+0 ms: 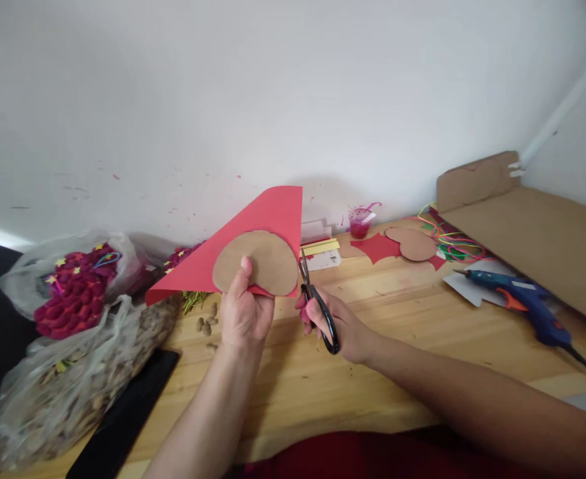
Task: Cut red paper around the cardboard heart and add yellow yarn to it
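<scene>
My left hand (243, 313) holds up a red paper sheet (267, 213) with a brown cardboard heart-like cutout (263, 263) pressed against it by the thumb. My right hand (340, 326) grips black-handled scissors (315, 303), whose blades point up at the right edge of the cutout and the red sheet. Both hands hover above the wooden table (372, 372).
A blue glue gun (522, 303) lies at the right beside a flattened cardboard box (537, 233). Red paper scraps with another brown cutout (412, 244), neon cords and a small pink cup (360, 223) sit at the back. Plastic bags (73, 319) of red flowers and dried bits fill the left.
</scene>
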`<action>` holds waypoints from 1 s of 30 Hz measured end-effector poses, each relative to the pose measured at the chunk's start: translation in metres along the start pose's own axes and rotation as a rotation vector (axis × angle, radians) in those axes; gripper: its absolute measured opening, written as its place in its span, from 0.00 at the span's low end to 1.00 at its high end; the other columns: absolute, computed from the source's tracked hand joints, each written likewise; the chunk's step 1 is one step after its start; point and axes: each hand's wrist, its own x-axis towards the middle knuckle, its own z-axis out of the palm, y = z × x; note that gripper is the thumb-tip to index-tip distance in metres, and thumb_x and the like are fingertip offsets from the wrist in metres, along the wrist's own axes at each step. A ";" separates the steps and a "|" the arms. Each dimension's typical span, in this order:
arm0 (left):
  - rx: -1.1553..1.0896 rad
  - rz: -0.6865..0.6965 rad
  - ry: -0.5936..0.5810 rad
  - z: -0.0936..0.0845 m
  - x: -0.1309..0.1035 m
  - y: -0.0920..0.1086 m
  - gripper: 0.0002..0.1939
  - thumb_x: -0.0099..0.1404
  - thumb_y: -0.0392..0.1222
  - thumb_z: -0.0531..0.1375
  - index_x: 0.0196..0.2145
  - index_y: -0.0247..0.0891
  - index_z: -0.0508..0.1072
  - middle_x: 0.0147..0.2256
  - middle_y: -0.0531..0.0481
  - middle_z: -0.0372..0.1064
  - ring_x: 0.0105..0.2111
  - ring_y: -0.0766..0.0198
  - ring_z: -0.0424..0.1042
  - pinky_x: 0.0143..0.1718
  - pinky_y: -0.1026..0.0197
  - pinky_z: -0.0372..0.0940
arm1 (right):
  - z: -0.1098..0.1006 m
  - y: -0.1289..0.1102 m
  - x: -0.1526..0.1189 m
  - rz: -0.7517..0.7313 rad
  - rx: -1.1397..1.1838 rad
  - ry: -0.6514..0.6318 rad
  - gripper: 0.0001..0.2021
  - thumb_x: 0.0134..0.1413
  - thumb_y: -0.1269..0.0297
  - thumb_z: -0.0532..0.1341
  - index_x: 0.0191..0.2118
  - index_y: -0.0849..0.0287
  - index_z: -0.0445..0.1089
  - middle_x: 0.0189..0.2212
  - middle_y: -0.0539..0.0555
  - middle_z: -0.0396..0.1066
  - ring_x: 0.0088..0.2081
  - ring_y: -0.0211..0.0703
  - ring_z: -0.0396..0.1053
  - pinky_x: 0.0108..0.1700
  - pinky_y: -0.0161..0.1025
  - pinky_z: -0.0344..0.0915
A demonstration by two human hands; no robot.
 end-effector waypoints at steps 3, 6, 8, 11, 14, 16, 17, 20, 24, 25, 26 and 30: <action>0.010 0.008 -0.008 -0.001 -0.001 -0.002 0.11 0.69 0.34 0.61 0.48 0.34 0.78 0.47 0.42 0.80 0.49 0.58 0.78 0.56 0.54 0.71 | 0.003 -0.003 -0.001 0.011 0.026 -0.002 0.28 0.60 0.31 0.53 0.35 0.56 0.59 0.27 0.47 0.60 0.29 0.37 0.64 0.28 0.35 0.60; 0.014 0.024 -0.010 -0.001 -0.001 -0.004 0.11 0.69 0.34 0.61 0.48 0.34 0.78 0.47 0.42 0.80 0.47 0.59 0.78 0.56 0.55 0.70 | 0.005 -0.005 -0.003 0.025 0.037 -0.010 0.28 0.61 0.31 0.53 0.36 0.57 0.59 0.28 0.47 0.61 0.29 0.36 0.65 0.27 0.33 0.60; 0.016 0.024 -0.006 -0.002 -0.002 -0.005 0.11 0.69 0.34 0.61 0.48 0.34 0.78 0.47 0.43 0.80 0.47 0.61 0.78 0.56 0.55 0.70 | 0.006 -0.004 -0.005 0.036 0.044 -0.013 0.28 0.61 0.32 0.53 0.36 0.57 0.59 0.28 0.47 0.61 0.29 0.36 0.66 0.27 0.32 0.60; 0.029 0.017 -0.014 -0.002 -0.002 -0.007 0.11 0.69 0.35 0.61 0.48 0.35 0.78 0.47 0.43 0.80 0.48 0.60 0.78 0.57 0.55 0.70 | 0.007 -0.003 -0.005 0.047 0.059 -0.013 0.28 0.62 0.32 0.53 0.36 0.57 0.59 0.28 0.48 0.62 0.29 0.36 0.66 0.27 0.32 0.60; 0.035 0.016 -0.014 -0.003 -0.002 -0.007 0.12 0.69 0.35 0.61 0.49 0.34 0.78 0.47 0.42 0.80 0.49 0.59 0.78 0.57 0.55 0.70 | 0.007 -0.001 -0.005 0.060 0.069 -0.009 0.28 0.62 0.32 0.52 0.36 0.57 0.59 0.28 0.48 0.63 0.29 0.36 0.67 0.26 0.32 0.59; 0.036 0.023 -0.007 -0.003 -0.003 -0.007 0.12 0.69 0.34 0.61 0.49 0.35 0.78 0.48 0.42 0.79 0.49 0.59 0.78 0.57 0.55 0.70 | 0.006 0.001 -0.005 0.071 0.069 -0.002 0.28 0.62 0.32 0.52 0.36 0.57 0.59 0.29 0.49 0.63 0.29 0.36 0.67 0.26 0.31 0.59; 0.037 0.026 -0.003 -0.003 -0.003 -0.007 0.12 0.69 0.34 0.61 0.49 0.35 0.78 0.48 0.42 0.79 0.50 0.59 0.78 0.57 0.55 0.70 | 0.005 0.001 -0.005 0.073 0.066 0.001 0.28 0.62 0.32 0.52 0.36 0.57 0.60 0.29 0.49 0.63 0.29 0.36 0.67 0.25 0.31 0.59; 0.035 0.027 0.003 -0.002 -0.003 -0.006 0.12 0.69 0.34 0.61 0.49 0.35 0.78 0.48 0.42 0.79 0.51 0.57 0.77 0.57 0.54 0.70 | 0.004 0.002 -0.004 0.072 0.057 0.002 0.27 0.63 0.33 0.52 0.36 0.57 0.60 0.29 0.49 0.63 0.30 0.36 0.68 0.26 0.31 0.60; 0.019 0.027 0.006 -0.001 -0.003 -0.007 0.12 0.69 0.34 0.61 0.49 0.35 0.78 0.49 0.42 0.79 0.51 0.58 0.77 0.58 0.53 0.69 | 0.005 0.001 -0.004 0.083 0.070 0.004 0.27 0.63 0.34 0.53 0.36 0.57 0.60 0.28 0.48 0.63 0.28 0.35 0.67 0.25 0.31 0.58; 0.016 0.029 0.006 -0.001 -0.003 -0.007 0.12 0.69 0.34 0.60 0.49 0.35 0.78 0.49 0.42 0.79 0.51 0.58 0.77 0.58 0.53 0.69 | 0.005 0.001 -0.005 0.090 0.075 0.003 0.27 0.63 0.34 0.54 0.36 0.57 0.60 0.28 0.48 0.64 0.28 0.35 0.67 0.25 0.31 0.58; 0.016 0.032 0.003 -0.001 -0.003 -0.007 0.12 0.70 0.33 0.60 0.49 0.35 0.78 0.50 0.42 0.79 0.51 0.58 0.77 0.58 0.53 0.69 | 0.006 0.000 -0.005 0.095 0.077 0.004 0.27 0.62 0.34 0.54 0.36 0.57 0.60 0.28 0.48 0.64 0.27 0.35 0.66 0.25 0.32 0.58; 0.019 0.032 -0.003 -0.003 -0.004 -0.007 0.12 0.70 0.34 0.60 0.49 0.35 0.78 0.50 0.43 0.78 0.53 0.58 0.76 0.59 0.53 0.69 | 0.006 -0.001 -0.005 0.097 0.078 0.014 0.27 0.61 0.33 0.54 0.36 0.57 0.59 0.28 0.48 0.64 0.27 0.35 0.67 0.26 0.32 0.58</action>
